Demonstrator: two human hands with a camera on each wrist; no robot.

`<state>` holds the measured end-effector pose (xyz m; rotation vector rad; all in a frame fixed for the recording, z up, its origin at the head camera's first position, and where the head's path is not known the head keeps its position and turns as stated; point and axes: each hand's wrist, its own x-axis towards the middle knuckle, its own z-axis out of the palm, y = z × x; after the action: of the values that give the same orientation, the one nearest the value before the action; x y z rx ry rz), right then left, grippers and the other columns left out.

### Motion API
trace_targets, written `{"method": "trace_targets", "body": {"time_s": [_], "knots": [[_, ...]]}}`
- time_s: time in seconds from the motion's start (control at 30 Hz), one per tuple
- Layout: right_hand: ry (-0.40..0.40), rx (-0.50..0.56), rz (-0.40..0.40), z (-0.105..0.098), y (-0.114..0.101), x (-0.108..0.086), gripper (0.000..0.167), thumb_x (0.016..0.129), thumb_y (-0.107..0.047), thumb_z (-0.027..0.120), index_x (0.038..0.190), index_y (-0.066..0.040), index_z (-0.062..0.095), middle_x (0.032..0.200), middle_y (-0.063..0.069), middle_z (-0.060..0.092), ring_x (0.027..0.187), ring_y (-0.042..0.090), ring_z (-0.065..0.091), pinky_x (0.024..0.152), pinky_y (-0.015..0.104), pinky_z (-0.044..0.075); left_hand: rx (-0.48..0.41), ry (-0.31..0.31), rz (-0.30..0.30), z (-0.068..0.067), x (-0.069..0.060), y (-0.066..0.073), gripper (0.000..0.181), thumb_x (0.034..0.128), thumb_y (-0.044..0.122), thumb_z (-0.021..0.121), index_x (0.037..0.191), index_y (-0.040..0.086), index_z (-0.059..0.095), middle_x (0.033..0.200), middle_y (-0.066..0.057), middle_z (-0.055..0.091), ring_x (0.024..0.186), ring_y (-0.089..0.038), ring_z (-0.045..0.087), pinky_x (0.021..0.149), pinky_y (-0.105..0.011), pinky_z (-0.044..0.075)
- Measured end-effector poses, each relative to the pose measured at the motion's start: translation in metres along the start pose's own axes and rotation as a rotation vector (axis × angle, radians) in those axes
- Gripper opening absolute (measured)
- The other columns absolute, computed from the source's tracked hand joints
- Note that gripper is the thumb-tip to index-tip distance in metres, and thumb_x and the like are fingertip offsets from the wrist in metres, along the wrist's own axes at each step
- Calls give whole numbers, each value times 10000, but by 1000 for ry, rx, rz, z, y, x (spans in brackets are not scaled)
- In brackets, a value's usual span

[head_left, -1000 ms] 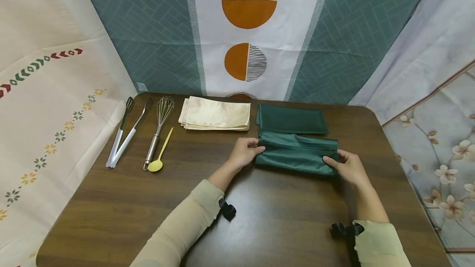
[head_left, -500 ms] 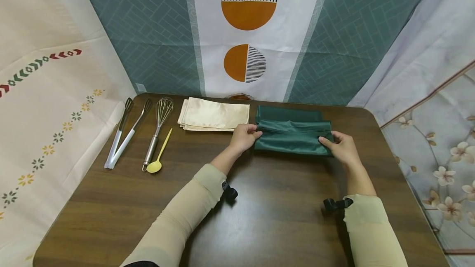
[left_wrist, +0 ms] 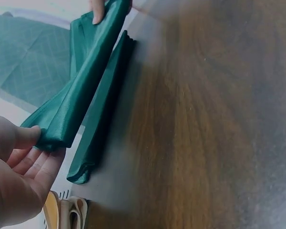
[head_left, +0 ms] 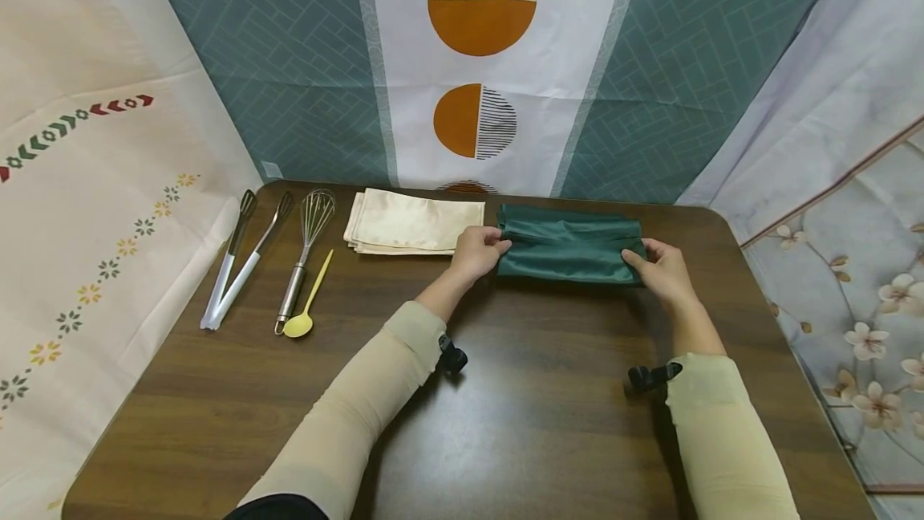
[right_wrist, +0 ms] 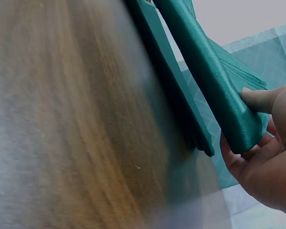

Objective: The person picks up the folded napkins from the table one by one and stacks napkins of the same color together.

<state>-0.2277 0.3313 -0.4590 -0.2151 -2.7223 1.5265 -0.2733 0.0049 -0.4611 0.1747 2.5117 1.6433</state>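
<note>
A folded green satin cloth (head_left: 566, 253) is held up between both hands, above a second folded green cloth (left_wrist: 96, 129) that lies on the table. My left hand (head_left: 478, 253) pinches its left end, thumb on top and fingers beneath, as the left wrist view shows. At the other end my right hand (head_left: 664, 270) grips it the same way, and in the right wrist view the held cloth (right_wrist: 214, 81) stands apart from the lower one (right_wrist: 174, 78). In the head view the held cloth covers most of the lower one.
Just left of the green cloths lies a folded cream cloth stack (head_left: 419, 223). Farther left are white-handled tongs (head_left: 234, 279), a whisk (head_left: 299, 263) and a yellow spoon (head_left: 306, 307). Behind the brown table (head_left: 505, 424) hangs a patterned curtain (head_left: 484, 62).
Both hands have carried the held green cloth away from the person, toward the table's back edge, until it overlaps the lower green cloth in the head view. The utensils and cream cloths stay put.
</note>
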Motion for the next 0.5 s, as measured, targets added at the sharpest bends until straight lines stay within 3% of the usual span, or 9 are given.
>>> {"method": "trace_targets", "body": {"time_s": [0.03,0.1,0.2,0.3,0.37,0.5], "knots": [[1,2,-7,0,-1,2,518,1017,-344,625,1332,65,580,1141,54,618,1056,161,510,851,218,437,7,1,3,0,1,0,346,981,169,688,1256,-41,683,1199,-163,704,1128,-290,643,967,-405,523],[3,-3,-16,-1,-2,6,547,1020,-343,620,1363,77,556,1212,116,619,1100,188,522,884,241,449,23,3,6,0,4,-1,347,985,173,683,1260,-39,680,1205,-163,700,1130,-287,642,959,-402,528],[-10,-4,-13,-3,-3,11,644,1024,-361,606,1450,99,460,1418,250,520,1313,326,468,1057,413,427,36,7,13,-1,8,-1,349,992,168,672,1266,-48,672,1212,-171,691,1135,-292,639,956,-402,531],[-17,-4,-8,-4,-2,17,691,1027,-351,601,1493,111,384,1521,277,409,1434,398,339,1142,547,320,49,6,15,0,12,0,349,995,168,667,1267,-50,669,1216,-176,686,1140,-295,637,959,-406,529],[-12,-9,-14,-4,-1,20,656,1029,-327,600,1474,117,411,1500,277,439,1414,388,371,1136,522,335,65,6,17,0,15,0,348,995,170,667,1265,-49,671,1215,-175,688,1140,-292,637,964,-402,526],[11,-44,-52,-3,1,25,551,1030,-284,601,1400,113,509,1356,263,564,1205,259,525,977,301,437,94,9,19,2,22,2,340,995,168,665,1259,-46,675,1205,-173,691,1137,-289,636,966,-397,522]]}}
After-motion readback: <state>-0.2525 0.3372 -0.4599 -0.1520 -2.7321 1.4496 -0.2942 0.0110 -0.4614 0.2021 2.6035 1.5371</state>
